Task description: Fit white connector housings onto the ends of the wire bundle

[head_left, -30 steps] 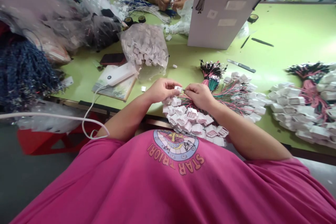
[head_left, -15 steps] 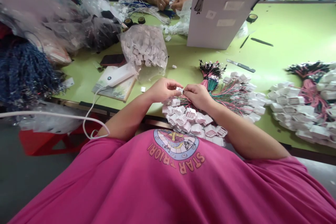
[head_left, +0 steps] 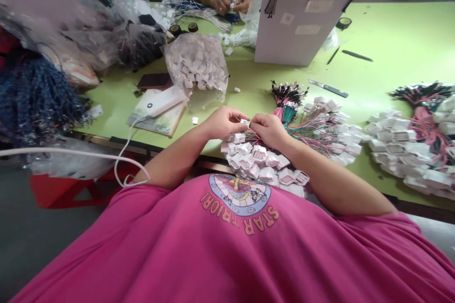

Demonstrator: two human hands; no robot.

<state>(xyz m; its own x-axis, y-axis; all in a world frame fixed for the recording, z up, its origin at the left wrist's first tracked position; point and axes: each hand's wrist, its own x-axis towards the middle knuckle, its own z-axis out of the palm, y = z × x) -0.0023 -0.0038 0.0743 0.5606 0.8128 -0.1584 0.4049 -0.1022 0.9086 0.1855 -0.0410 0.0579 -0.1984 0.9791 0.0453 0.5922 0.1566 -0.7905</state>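
Observation:
Between the fingertips of my left hand point(head_left: 223, 122) is a small white plastic connector housing point(head_left: 245, 122). My right hand point(head_left: 269, 129) is closed in a pinch at the housing's right side; what its fingertips hold is hidden, though thin wires run beneath them. Below both hands lies a heap of white connectors point(head_left: 259, 155) at the table's front edge. Pink, black and green wires point(head_left: 287, 110) are bundled just beyond my right hand, with bare metal ends pointing away. More white connectors point(head_left: 341, 132) on wires fan out to the right of my right forearm.
A clear bag of white housings point(head_left: 199, 64) lies behind my left hand. A white power bank point(head_left: 164, 101) with a cable rests on a notebook point(head_left: 170, 125). Across the green table point(head_left: 401, 33), a co-worker's hands point(head_left: 227, 1) handle parts. A craft knife point(head_left: 327, 88) lies right of the wires.
Both hands stay almost in place, and the white housing remains in my left fingers. A slightly wider gap shows between the housing and my right fingertips. The whole view has shifted a little.

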